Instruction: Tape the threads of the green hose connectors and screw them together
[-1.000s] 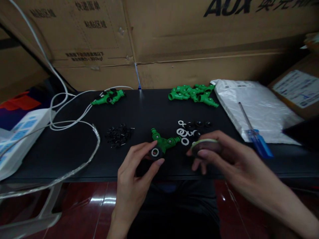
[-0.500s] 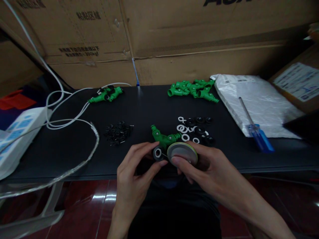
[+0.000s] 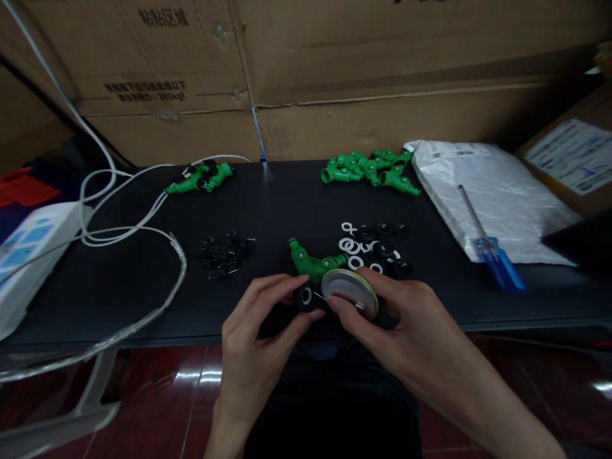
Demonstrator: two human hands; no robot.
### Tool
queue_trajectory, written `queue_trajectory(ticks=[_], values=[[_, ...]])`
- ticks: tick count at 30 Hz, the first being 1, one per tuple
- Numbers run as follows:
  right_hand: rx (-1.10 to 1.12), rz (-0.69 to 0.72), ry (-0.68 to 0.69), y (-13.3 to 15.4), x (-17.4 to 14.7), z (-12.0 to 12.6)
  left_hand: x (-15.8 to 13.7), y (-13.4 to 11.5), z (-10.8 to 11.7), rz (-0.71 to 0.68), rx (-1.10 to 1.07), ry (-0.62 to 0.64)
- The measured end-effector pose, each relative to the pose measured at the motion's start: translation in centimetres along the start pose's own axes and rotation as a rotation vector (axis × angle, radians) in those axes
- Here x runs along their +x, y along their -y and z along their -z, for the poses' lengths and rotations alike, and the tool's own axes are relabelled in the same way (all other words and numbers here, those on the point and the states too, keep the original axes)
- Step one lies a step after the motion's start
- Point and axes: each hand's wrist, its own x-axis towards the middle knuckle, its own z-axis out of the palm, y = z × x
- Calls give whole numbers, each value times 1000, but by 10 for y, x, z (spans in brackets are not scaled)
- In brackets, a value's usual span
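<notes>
Between thumb and fingers of my left hand point(image 3: 261, 331) is a black round cap point(image 3: 304, 302) with a pale ring in its opening, turned toward me. My right hand point(image 3: 389, 312) grips a shallow round metal tin or lid point(image 3: 351, 287) with a yellow-green rim. A thin pale tip point(image 3: 319, 295) shows between the cap and my right thumb; what it belongs to is hidden. Just beyond both hands lies a green Y-shaped hose connector point(image 3: 313, 262), its near end covered by the cap and fingers. Whether cap and connector are joined cannot be seen.
White washers point(image 3: 351, 245) and black rings point(image 3: 384, 228) lie right of centre, small black parts point(image 3: 222, 252) left. Green connectors sit behind, in a right pile point(image 3: 368, 169) and a left group point(image 3: 201, 178). A screwdriver point(image 3: 497, 258) rests on a white package point(image 3: 488, 185). Cables and a power strip point(image 3: 41, 255) occupy the left.
The black cap has turned and shifted slightly right in my left fingers. My right thumb has slid down the tin's face, and the thin tip beside the cap shows more clearly.
</notes>
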Motion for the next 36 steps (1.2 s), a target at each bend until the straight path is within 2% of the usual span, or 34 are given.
queue_trajectory(ticks=[13,20,25,33,36], values=[[-101,144,10,-7,2,5,-1,-1,3,-75,57,11],[156,41,81,-17,1,-1,-4,-1,5,-77,68,-47],[416,-16,126,-24,3,-6,-4,-1,4,-57,32,-88],[641,-73,62,-24,1,-13,-7,1,4,64,-104,-82],[749,-96,-6,-22,-2,-14,-6,1,1,125,-169,-42]])
